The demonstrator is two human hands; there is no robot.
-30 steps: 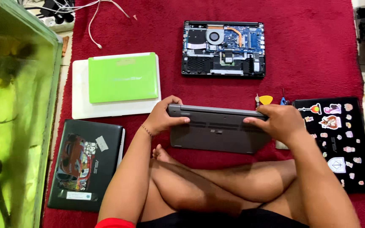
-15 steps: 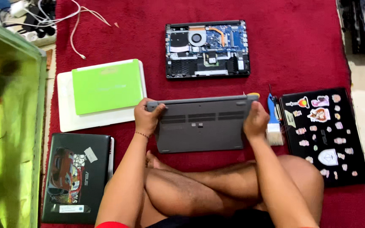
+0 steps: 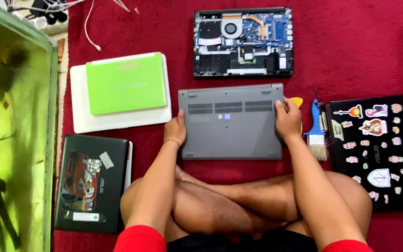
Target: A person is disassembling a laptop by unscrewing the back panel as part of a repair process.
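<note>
Both hands grip an upside-down grey laptop [image 3: 232, 122] on the red rug [image 3: 350, 51].
Head view: left hand [image 3: 175, 129] clasps its left edge, right hand [image 3: 288, 120] its right edge; an opened laptop [image 3: 242, 42] lies beyond, a blue brush [image 3: 317, 128] just right.

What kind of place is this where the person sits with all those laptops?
Probably a room at home used for fixing laptops: the person sits cross-legged on a red carpet, a fish tank stands alongside, and an opened laptop shows its insides beyond the grey laptop.
</note>
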